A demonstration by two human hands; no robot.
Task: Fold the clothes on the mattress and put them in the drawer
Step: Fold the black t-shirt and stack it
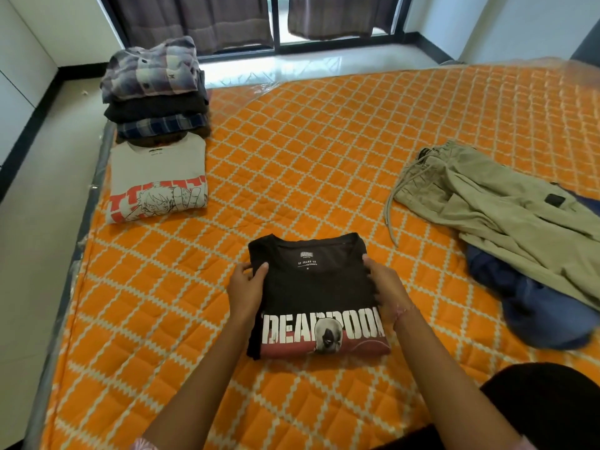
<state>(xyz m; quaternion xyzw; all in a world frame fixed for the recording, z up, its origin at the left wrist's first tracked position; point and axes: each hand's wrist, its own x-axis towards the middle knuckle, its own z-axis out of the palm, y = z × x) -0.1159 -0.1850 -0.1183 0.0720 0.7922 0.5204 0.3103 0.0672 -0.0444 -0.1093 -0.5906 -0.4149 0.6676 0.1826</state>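
At the far left a stack [156, 89] of folded clothes is sitting on the corner of the mattress [292, 164], a plaid shirt lying on top and darker pieces lying under it. Just in front of the stack a folded white tee [156, 180] with a red and black cartoon print is lying flat, touching the stack's base.

Near the front middle of the mattress a folded black tee [315, 293] is lying flat, its collar pointing away from the person and its white lettering and red band facing up. The left hand [246, 287] is gripping the tee's left edge, thumb curling over the top and the fingers tucking under the fabric. The right hand [386, 287] is gripping the right edge the same way, its thumb lying on top near the collar; its fingers are going out of sight beneath the cloth.

To the right, well apart from the tee, unfolded khaki trousers [506, 203] are lying spread with a drawstring trailing toward the middle. They are overlapping a crumpled blue garment [539, 310], which is sticking out below them.

At the lower right, the person's dark-clothed knee [545, 404] is showing.
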